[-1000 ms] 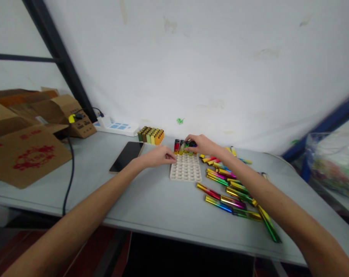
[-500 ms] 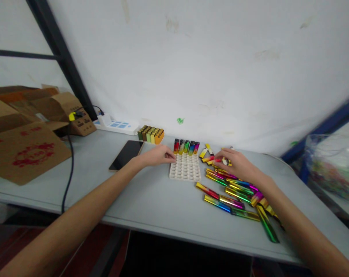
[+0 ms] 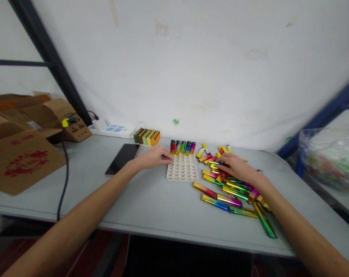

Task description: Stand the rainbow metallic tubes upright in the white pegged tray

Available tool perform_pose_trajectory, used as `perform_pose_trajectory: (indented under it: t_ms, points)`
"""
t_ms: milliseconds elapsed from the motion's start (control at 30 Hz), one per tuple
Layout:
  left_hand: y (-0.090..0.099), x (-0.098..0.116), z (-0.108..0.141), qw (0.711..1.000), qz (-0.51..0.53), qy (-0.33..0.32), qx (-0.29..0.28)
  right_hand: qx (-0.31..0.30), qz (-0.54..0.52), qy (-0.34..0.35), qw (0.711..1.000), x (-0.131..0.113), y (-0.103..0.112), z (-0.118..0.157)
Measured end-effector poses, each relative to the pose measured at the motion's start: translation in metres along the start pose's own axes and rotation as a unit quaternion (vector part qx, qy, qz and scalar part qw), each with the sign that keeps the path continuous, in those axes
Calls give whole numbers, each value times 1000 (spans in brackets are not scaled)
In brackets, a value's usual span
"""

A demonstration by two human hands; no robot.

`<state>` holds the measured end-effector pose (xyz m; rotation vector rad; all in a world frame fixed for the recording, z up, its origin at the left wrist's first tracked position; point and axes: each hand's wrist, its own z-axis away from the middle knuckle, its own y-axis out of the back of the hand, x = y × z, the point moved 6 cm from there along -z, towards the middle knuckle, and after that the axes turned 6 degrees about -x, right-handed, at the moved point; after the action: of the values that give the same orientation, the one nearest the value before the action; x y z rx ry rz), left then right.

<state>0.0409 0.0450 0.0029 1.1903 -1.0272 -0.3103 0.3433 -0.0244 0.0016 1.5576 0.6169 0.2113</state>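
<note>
My left hand (image 3: 155, 157) is at the back left edge of a white holed tray (image 3: 181, 175), its thumb and fingers closed on that edge. Several metallic lighters (image 3: 188, 149) stand upright along the tray's back row, in red, green, blue and purple tones. Over a loose pile of shiny lighters (image 3: 234, 192) on the right is my right hand (image 3: 234, 167). Its fingers are closed around a lighter (image 3: 214, 163) with a gold-green sheen, partly hidden by the fingers.
A block of upright lighters (image 3: 147, 136) stands behind a dark phone (image 3: 122, 158). Open cardboard boxes (image 3: 27, 157) sit at the left, with a black cable (image 3: 65, 181) hanging beside them. A white power strip (image 3: 116, 130) lies by the wall, and a clear plastic bag (image 3: 330, 165) is far right.
My right hand has lowered into the pile, and its fingers have closed on a lighter. My left hand keeps its place at the tray. The view has shifted slightly.
</note>
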Motion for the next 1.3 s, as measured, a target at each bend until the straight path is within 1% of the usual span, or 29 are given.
perform_pose_trajectory:
  t_ms: [100, 233, 300, 367, 467, 600, 667, 767, 800, 833, 867, 933, 1000, 1033, 1100, 1200, 1300]
  points:
    - [1, 0, 0, 1000, -2, -2, 4, 44, -9, -17, 999, -2, 8, 2]
    - [0, -1, 0, 1000, 1, 6, 4, 123, -45, -48, 990, -10, 24, 6]
    - [0, -1, -1, 1000, 2, 14, 2, 151, -97, -57, 982, -14, 28, 8]
    - [0, -1, -1, 1000, 4, 21, 2, 168, -174, -71, 968, -17, 28, 8]
    - [1, 1, 0, 1000, 4, 20, 5, 165, -283, -86, 941, -22, 22, 6]
    - [1, 3, 0, 1000, -1, 18, 3, 143, -360, -89, 918, -32, 16, 4]
    - [2, 3, 0, 1000, -3, 19, 2, 119, -396, -78, 907, -39, 13, 3]
    - [2, 3, 0, 1000, -1, 21, 2, 62, -452, -49, 889, -49, 5, 1]
    - [2, 3, 0, 1000, -1, 22, 3, 53, -465, -47, 883, -50, 3, 0]
    - [2, 2, 0, 1000, 0, 21, 3, 56, -470, -53, 880, -50, 2, 0]
    - [2, 2, 0, 1000, 0, 19, 4, 67, -461, -64, 882, -48, 2, 0]
    - [2, 2, 0, 1000, 3, 14, 6, 105, -403, -84, 905, -45, 5, 2]
    - [2, 2, -1, 1000, 3, 15, 9, 143, -318, -100, 932, -43, 9, 4]
    - [2, 2, -1, 1000, 1, 16, 8, 160, -282, -108, 940, -42, 11, 5]
    - [2, 1, -1, 1000, -1, 21, 6, 182, -239, -131, 945, -39, 12, 7]
    - [1, 0, -1, 1000, 0, 28, 6, 198, -218, -161, 942, -33, 11, 10]
    - [1, -1, -1, 1000, -3, 26, 8, 196, -215, -158, 944, -32, 9, 9]
